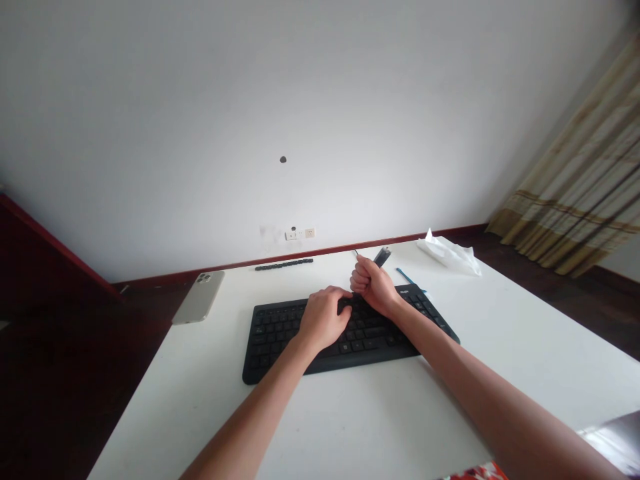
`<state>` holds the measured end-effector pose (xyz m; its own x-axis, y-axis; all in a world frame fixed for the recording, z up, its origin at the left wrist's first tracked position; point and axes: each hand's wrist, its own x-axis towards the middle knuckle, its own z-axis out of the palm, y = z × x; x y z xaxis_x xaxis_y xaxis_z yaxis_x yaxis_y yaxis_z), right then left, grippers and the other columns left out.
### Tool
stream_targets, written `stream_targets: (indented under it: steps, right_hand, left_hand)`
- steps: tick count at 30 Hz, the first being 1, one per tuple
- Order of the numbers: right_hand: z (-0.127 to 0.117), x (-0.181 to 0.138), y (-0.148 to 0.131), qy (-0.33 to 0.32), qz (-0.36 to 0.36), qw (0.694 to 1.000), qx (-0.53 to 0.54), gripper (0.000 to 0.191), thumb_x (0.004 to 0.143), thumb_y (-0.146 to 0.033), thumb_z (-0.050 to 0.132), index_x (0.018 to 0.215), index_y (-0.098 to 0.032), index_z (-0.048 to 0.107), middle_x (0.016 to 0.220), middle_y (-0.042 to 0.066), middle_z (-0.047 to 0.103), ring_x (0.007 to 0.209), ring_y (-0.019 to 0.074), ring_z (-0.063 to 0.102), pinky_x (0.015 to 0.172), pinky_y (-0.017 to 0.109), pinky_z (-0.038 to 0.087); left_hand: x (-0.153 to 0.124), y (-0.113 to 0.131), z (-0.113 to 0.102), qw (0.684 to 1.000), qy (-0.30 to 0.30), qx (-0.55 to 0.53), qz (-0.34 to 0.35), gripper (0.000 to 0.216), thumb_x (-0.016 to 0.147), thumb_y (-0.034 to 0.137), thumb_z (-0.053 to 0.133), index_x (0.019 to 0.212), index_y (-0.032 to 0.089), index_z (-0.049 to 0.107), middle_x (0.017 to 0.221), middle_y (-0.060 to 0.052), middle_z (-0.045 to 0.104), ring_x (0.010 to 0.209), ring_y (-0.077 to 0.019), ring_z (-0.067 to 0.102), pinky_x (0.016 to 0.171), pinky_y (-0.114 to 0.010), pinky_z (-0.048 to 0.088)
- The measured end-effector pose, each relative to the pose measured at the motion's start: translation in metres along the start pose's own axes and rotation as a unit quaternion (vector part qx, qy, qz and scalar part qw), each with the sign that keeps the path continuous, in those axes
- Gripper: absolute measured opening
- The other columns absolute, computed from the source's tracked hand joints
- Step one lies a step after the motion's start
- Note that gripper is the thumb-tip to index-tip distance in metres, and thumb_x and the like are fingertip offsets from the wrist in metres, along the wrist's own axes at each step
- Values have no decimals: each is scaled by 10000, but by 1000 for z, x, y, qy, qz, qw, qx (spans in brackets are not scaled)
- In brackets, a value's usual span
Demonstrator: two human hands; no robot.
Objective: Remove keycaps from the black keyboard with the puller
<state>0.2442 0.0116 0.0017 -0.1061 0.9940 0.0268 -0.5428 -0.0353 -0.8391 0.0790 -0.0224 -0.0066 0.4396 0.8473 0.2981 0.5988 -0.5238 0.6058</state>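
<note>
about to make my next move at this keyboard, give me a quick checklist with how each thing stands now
1. Keyboard lying on the white table: ok.
2. Left hand resting on the keyboard: ok.
3. Right hand closed around the dark tool: ok.
4. Lower end of the tool in sight: not ok, the fist hides it.
5. Row of small black pieces apart from the keyboard: ok, behind it.
6. Blue stick clear of the keyboard: cannot tell, it runs behind the far edge.
</note>
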Motion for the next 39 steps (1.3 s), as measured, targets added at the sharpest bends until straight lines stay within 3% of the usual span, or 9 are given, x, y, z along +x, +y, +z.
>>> stream_targets:
  steps: [7,15,26,39]
  right_hand:
    - [3,-6,14,-16,-40,995,-92,581,852,-494,725,551,-233,302,515,-83,211,478,82,192,441,263,167]
    - [6,-14,20,1,-118,979,-167,554,857,-474,678,466,-228,374,455,-45,311,450,97,291,469,293,238]
    - [3,-19,21,-21,-178,954,-241,440,855,-286,551,448,-220,397,483,-14,351,512,132,323,542,314,287]
    - [2,-22,21,-13,-215,949,-228,417,846,-255,549,456,-223,405,496,-4,363,514,145,338,544,329,290]
  left_hand:
    - [1,-4,2,1000,14,4,-9,253,897,190,637,1135,255,696,1096,-39,763,1040,-249,712,977,-383,531]
    - [17,-2,11,996,7,55,-64,139,895,394,690,915,294,785,943,-40,793,907,-295,738,801,-368,535]
    - [16,-2,14,995,6,60,-74,153,921,347,654,924,298,799,908,-38,796,882,-269,733,819,-357,520]
    - [15,-1,16,996,12,68,-55,159,942,348,640,995,306,784,958,-43,788,922,-281,727,850,-376,528]
